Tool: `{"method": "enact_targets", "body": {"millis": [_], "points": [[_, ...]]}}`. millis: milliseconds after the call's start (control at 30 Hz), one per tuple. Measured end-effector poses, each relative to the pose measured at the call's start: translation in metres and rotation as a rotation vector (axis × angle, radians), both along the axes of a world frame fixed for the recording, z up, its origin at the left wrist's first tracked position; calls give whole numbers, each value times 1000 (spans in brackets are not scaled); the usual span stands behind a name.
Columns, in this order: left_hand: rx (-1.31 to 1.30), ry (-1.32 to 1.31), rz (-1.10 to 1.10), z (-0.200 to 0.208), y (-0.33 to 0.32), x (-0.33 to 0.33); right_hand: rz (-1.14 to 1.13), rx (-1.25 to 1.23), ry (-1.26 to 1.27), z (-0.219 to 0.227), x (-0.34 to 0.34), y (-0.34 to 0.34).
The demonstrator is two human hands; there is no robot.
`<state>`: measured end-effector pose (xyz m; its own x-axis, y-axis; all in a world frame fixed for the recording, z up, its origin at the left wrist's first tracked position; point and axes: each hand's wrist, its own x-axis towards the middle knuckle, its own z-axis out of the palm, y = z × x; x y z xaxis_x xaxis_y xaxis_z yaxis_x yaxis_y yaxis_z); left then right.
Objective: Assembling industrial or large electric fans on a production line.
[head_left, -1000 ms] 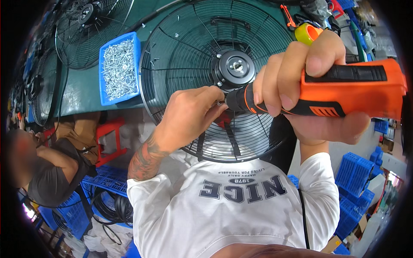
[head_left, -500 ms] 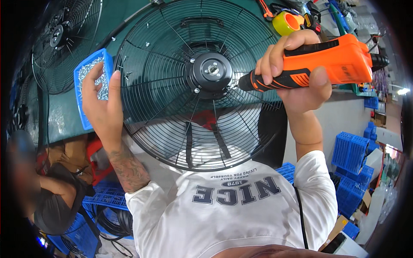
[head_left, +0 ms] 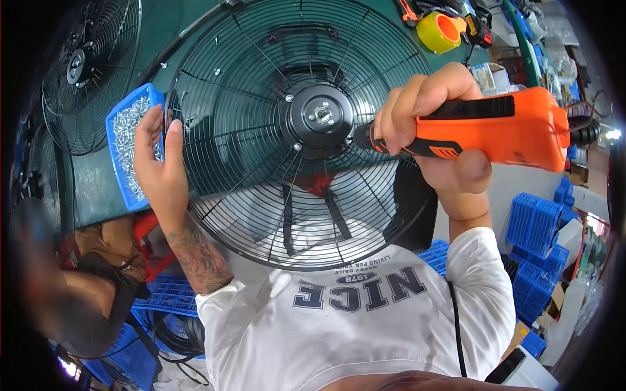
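Note:
A round black wire fan guard (head_left: 251, 189) lies in front of me, with a black motor hub (head_left: 306, 107) at its middle. My right hand (head_left: 433, 124) is wrapped round an orange and black electric screwdriver (head_left: 515, 130). The screwdriver's nose meets the right side of the hub; its bit and any screw there are hidden. By the left rim of the guard, my left hand (head_left: 163, 159) has thumb and fingers apart and nothing visible between them. Its fingers overlap the edge of a blue tray (head_left: 115, 140) filled with silvery screws (head_left: 130, 124).
A second fan guard (head_left: 98, 39) stands on the green table (head_left: 88, 189) at the far left. Loose screws (head_left: 217, 72) lie beyond the guard. A yellow tape roll (head_left: 438, 34) is at the back right. Blue crates (head_left: 535, 225) stack at right; another person (head_left: 78, 306) sits at left.
The screwdriver has tipped to a more level angle, its rear end lower. The fingers of my left hand have drawn closer together. The whole view has shifted slightly.

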<state>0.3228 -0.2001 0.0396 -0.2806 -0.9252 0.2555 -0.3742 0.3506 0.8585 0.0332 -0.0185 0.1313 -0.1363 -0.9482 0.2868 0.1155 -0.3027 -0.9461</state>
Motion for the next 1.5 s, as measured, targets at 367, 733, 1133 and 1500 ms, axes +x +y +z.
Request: {"method": "enact_targets", "body": {"millis": [367, 733, 1133, 1500], "points": [[70, 126, -60, -10, -2, 5, 31, 27, 83, -5, 2, -7], [156, 196, -68, -16, -5, 11, 95, -50, 264, 19, -9, -5], [102, 98, -201, -12, -6, 17, -376, -188, -83, 12, -29, -49], [139, 91, -162, -10, -5, 14, -356, -88, 24, 1, -34, -61]]}}
